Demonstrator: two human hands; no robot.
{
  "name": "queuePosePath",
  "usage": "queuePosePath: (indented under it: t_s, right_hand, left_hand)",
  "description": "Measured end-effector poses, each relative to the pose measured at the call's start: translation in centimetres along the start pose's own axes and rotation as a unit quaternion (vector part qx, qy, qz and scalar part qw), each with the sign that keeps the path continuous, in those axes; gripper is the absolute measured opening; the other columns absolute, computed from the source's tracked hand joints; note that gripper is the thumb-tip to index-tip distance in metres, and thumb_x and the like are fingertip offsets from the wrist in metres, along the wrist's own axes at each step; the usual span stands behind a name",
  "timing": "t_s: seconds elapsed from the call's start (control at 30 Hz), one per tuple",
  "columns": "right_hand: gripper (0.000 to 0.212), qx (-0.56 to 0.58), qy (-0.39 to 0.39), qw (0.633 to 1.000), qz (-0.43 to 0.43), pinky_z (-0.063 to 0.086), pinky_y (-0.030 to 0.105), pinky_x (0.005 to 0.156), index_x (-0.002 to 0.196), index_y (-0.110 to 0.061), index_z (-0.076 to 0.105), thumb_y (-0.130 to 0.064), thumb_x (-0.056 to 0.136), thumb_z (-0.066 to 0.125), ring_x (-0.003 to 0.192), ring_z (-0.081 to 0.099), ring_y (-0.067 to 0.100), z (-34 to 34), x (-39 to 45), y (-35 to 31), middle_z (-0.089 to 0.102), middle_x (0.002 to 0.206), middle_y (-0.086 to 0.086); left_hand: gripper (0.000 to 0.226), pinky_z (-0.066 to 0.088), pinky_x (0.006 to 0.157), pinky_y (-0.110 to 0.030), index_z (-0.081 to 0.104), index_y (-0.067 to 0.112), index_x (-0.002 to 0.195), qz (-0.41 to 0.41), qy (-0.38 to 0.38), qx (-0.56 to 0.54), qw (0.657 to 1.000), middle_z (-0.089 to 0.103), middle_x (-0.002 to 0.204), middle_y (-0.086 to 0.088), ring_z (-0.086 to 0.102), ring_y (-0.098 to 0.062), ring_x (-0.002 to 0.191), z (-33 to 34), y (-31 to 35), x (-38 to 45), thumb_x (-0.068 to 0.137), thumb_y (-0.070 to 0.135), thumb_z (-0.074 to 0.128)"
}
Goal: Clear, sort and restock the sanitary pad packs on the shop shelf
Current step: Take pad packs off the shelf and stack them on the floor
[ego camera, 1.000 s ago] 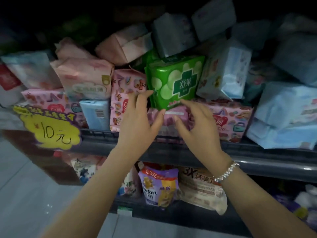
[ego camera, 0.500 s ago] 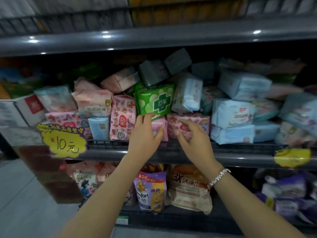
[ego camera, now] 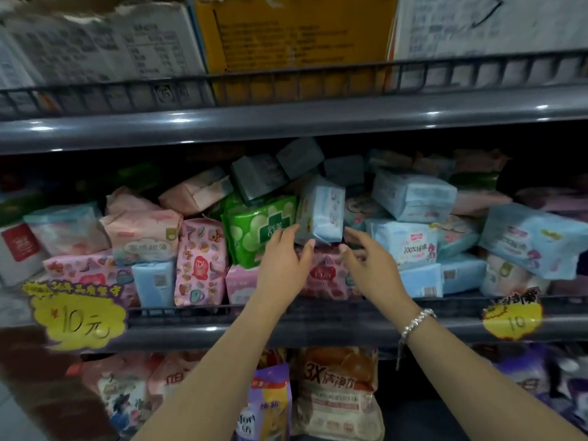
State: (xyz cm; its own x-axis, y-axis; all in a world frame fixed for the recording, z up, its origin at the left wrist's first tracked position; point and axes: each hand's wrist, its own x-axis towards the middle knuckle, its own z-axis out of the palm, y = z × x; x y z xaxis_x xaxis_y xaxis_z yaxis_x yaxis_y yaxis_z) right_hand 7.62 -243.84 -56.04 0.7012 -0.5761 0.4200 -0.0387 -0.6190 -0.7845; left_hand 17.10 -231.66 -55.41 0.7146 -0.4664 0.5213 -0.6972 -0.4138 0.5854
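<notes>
Mixed sanitary pad packs lie in a jumbled heap on the middle shelf [ego camera: 318, 329]. A light blue pack [ego camera: 321, 214] stands tilted on top of a pink pack [ego camera: 324, 275], next to a green pack [ego camera: 254, 230]. My left hand [ego camera: 283, 265] reaches up at the blue pack's lower left corner, its straight fingers lying over the green pack's right edge. My right hand [ego camera: 366, 265], with a bead bracelet on the wrist, is at the blue pack's lower right corner with fingers spread. Neither hand plainly grips anything.
Pink patterned packs [ego camera: 200, 259] stand at the left and more blue packs [ego camera: 413, 195] pile at the right. Yellow price tags [ego camera: 76, 319] hang on the shelf rail. Cartons [ego camera: 296, 36] sit on the upper shelf, and detergent bags [ego camera: 337, 393] on the one below.
Both hands have risen from the pink packs in the bottom row to the light blue pack above. The view has pulled back and tilted up, showing the upper shelf.
</notes>
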Motion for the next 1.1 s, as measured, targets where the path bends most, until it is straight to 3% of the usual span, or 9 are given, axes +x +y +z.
queuePosePath:
  t_s: [0.07,0.17,0.27,0.37,0.53,0.73,0.9,1.0,1.1]
  right_hand:
    - [0.041,-0.012,0.012,1.0,0.003,0.046,0.023,0.072,0.138,-0.021,0.048,-0.031,0.098,0.051,0.085,0.062,0.008,1.0,2.2,0.8,0.067,0.098,-0.003]
    - [0.044,-0.015,0.034,0.999,0.009,0.04,0.021,0.074,0.14,-0.021,0.046,-0.033,0.098,0.051,0.103,0.063,0.018,2.9,4.9,2.1,0.067,0.116,0.001]
    - [0.039,0.013,0.064,0.998,0.001,0.044,0.022,0.081,0.134,-0.02,0.054,-0.028,0.096,0.055,0.104,0.062,0.015,3.9,5.7,2.3,0.067,0.119,0.001]
    - [0.033,0.054,0.076,0.996,0.018,0.044,0.01,0.074,0.127,-0.023,0.059,-0.027,0.094,0.058,0.087,0.059,-0.001,4.1,6.1,2.0,0.067,0.11,-0.006]
    - [0.034,0.165,0.077,0.983,0.015,0.045,0.009,0.086,0.126,-0.021,0.062,-0.025,0.092,0.062,0.108,0.058,0.002,3.2,5.9,1.0,0.064,0.116,-0.01]
    - [0.042,0.303,0.065,0.949,0.052,0.053,0.035,0.093,0.121,-0.027,0.065,-0.043,0.082,0.072,0.108,0.063,0.01,2.0,2.3,-1.2,0.067,0.118,-0.005]
    - [0.027,0.443,0.034,0.892,0.082,0.056,0.023,0.069,0.11,-0.023,0.063,-0.024,0.084,0.07,0.092,0.07,0.01,0.2,-2.1,-4.7,0.07,0.108,-0.005]
    - [0.021,0.415,0.004,0.906,0.087,0.054,0.02,0.063,0.107,-0.029,0.064,-0.028,0.086,0.067,0.086,0.07,0.002,-0.6,-4.8,-6.2,0.068,0.107,-0.008]
    - [0.018,0.353,-0.015,0.932,0.081,0.053,0.018,0.067,0.106,-0.037,0.066,-0.033,0.089,0.065,0.093,0.067,0.007,-1.4,-7.3,-6.4,0.061,0.119,-0.004]
  left_hand:
    - [0.052,0.032,0.107,-0.03,0.041,0.012,0.144,0.003,-0.003,-0.019,1.0,0.044,0.144,-0.01,0.039,-0.023,0.134,1.4,-0.6,2.5,0.099,0.037,0.047]
    - [0.054,0.031,0.109,-0.032,0.041,0.013,0.145,0.014,0.006,-0.034,0.999,0.045,0.146,-0.008,0.035,-0.024,0.137,3.3,-1.5,5.2,0.098,0.039,0.048]
    - [0.054,0.029,0.11,-0.027,0.043,0.016,0.144,0.006,0.032,-0.07,0.997,0.046,0.146,-0.003,0.034,-0.019,0.138,3.8,-1.7,5.7,0.096,0.037,0.053]
    - [0.052,0.03,0.11,-0.023,0.046,0.022,0.143,-0.016,0.041,-0.128,0.991,0.045,0.147,0.003,0.036,-0.013,0.138,4.0,-1.6,5.6,0.094,0.036,0.055]
    - [0.053,0.045,0.089,-0.009,0.047,0.027,0.143,-0.04,0.024,-0.211,0.976,0.052,0.138,0.006,0.053,-0.007,0.119,3.5,-0.8,5.8,0.092,0.039,0.058]
    - [0.041,0.055,0.088,-0.027,0.054,0.04,0.133,-0.031,0.007,-0.277,0.96,0.058,0.127,0.006,0.06,-0.007,0.108,0.7,1.1,2.8,0.092,0.044,0.059]
    - [0.028,0.056,0.079,-0.03,0.065,0.033,0.116,-0.09,-0.037,-0.49,0.866,0.07,0.113,0.004,0.068,-0.014,0.101,-2.6,3.5,-1.3,0.088,0.031,0.063]
    - [0.047,0.054,0.087,-0.047,0.06,0.031,0.122,-0.141,-0.048,-0.544,0.826,0.068,0.119,-0.002,0.066,-0.025,0.107,-3.6,3.7,-3.9,0.077,0.041,0.066]
    - [0.054,0.056,0.071,-0.038,0.057,0.021,0.125,-0.215,-0.063,-0.549,0.805,0.07,0.109,-0.005,0.069,-0.024,0.095,-4.7,3.8,-6.0,0.078,0.049,0.063]
